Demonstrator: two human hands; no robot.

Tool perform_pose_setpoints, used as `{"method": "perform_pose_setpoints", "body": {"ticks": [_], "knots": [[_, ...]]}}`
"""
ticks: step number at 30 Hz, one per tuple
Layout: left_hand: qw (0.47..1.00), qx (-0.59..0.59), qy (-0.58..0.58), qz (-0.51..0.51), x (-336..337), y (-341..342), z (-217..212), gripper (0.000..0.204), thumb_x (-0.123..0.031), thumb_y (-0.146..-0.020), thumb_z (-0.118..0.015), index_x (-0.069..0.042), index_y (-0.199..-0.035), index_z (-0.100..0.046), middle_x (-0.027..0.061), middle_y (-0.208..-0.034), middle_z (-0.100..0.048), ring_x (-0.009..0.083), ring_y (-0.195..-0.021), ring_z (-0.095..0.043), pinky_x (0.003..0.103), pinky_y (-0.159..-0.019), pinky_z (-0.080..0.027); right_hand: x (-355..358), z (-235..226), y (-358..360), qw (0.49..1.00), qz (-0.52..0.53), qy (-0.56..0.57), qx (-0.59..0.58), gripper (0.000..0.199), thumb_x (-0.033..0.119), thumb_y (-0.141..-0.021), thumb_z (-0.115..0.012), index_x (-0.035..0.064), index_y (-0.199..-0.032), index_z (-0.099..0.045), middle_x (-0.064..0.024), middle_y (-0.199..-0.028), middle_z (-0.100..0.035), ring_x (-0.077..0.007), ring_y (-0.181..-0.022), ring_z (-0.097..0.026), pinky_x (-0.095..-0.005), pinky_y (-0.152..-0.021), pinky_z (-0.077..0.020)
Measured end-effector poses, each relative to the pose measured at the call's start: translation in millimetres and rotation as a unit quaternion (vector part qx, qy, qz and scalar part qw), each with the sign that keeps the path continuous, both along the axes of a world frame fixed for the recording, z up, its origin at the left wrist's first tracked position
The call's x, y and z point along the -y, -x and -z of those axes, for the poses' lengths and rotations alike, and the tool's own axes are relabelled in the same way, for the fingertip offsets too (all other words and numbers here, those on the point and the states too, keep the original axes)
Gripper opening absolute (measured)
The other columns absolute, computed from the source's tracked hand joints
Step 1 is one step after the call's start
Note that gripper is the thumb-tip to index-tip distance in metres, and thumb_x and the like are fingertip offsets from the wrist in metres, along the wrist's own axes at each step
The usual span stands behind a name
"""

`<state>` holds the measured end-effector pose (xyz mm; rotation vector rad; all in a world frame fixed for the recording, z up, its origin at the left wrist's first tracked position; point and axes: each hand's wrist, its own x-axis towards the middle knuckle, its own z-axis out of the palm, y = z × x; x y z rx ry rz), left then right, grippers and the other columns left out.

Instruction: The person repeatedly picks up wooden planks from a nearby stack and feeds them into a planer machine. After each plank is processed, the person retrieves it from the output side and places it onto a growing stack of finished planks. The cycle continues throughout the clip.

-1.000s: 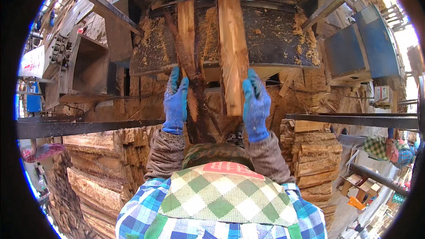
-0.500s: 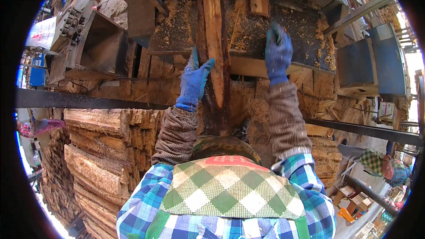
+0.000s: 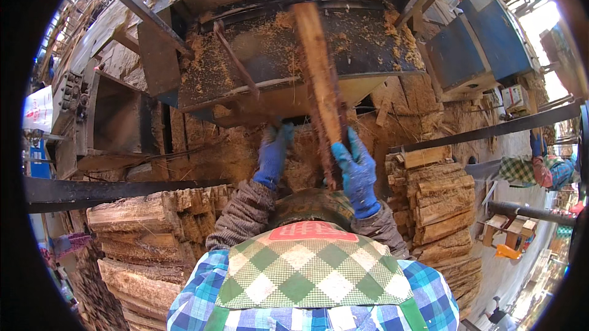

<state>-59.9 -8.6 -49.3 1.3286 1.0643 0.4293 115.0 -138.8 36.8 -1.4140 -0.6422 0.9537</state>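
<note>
A long plank (image 3: 322, 73) with dark bark edges slants from the dusty metal machine bed (image 3: 270, 52) toward my body. My right hand (image 3: 358, 168), in a blue knitted glove, grips its near end, thumb on the pale top face. Left of the plank, a thin dark strip of wood or bark (image 3: 236, 61) runs off the front edge of the bed. My left hand (image 3: 273, 156), also blue-gloved and slightly smeared by motion, is closed around the strip's near end, its fingers partly blurred.
Stacks of rough wood slabs stand on my left (image 3: 141, 233) and right (image 3: 438, 202). A dark metal bar (image 3: 123, 190) crosses at the left, another (image 3: 491, 128) at the right. Sawdust covers the bed. Farther right, another person (image 3: 543, 168) stands.
My right hand has come down from above the bed onto the plank. The plank has shifted and tilted toward me. The strip now lies apart on the left, and a short wood piece is gone from view.
</note>
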Motion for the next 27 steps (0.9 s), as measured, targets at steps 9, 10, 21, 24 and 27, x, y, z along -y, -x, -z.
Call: {"method": "perform_pose_setpoints", "body": {"ticks": [9,10,21,24,27], "knots": [[0.944,-0.2,-0.116,0.236,-16,-58,54,0.068,-0.05,-0.106,-0.054,-0.006,-0.157,-0.043,0.0209,-0.156,-0.048,0.0357,-0.134,-0.057,0.047,-0.111,-0.044,-36,-24,-107,0.998,0.004,-0.007,-0.056,0.064,0.021,-0.101,-0.071,-0.0078,-0.152,-0.045,-0.0111,-0.136,-0.062,-0.0156,-0.115,-0.06,-0.0292,-0.1,-0.0498],[0.933,-0.182,-0.167,0.26,-12,-57,72,0.066,-0.049,-0.106,-0.053,-0.006,-0.155,-0.045,0.0211,-0.154,-0.051,0.0354,-0.134,-0.056,0.047,-0.111,-0.044,-40,-21,-113,0.999,0.004,0.012,-0.04,0.062,0.021,-0.101,-0.071,-0.0065,-0.151,-0.047,-0.0084,-0.13,-0.064,-0.0142,-0.109,-0.061,-0.0281,-0.095,-0.0505],[0.925,-0.361,0.118,0.024,98,19,136,0.06,-0.046,-0.107,-0.051,-0.008,-0.154,-0.047,0.015,-0.157,-0.047,0.031,-0.142,-0.047,0.041,-0.118,-0.038,-201,36,-185,0.752,0.091,-0.102,0.645,0.043,0.03,-0.104,-0.063,0.0014,-0.136,-0.065,-0.0189,-0.134,-0.066,-0.0347,-0.124,-0.061,-0.0458,-0.105,-0.0496],[0.95,-0.249,0.139,-0.124,148,31,117,0.064,-0.05,-0.105,-0.052,-0.008,-0.154,-0.047,0.0143,-0.157,-0.048,0.0314,-0.141,-0.049,0.042,-0.116,-0.039,-261,34,-203,0.731,0.06,-0.082,0.675,0.044,0.032,-0.104,-0.062,0.0005,-0.136,-0.064,-0.0203,-0.133,-0.066,-0.0364,-0.124,-0.061,-0.0468,-0.104,-0.0498],[0.923,-0.194,0.195,-0.271,217,38,107,0.068,-0.053,-0.103,-0.055,-0.006,-0.152,-0.049,0.0149,-0.154,-0.052,0.0324,-0.138,-0.052,0.044,-0.114,-0.041,-305,-1,-183,0.641,0.029,-0.097,0.761,0.045,0.033,-0.105,-0.061,-0.0007,-0.136,-0.063,-0.0219,-0.133,-0.065,-0.0376,-0.125,-0.06,-0.0462,-0.104,-0.0499]]}}
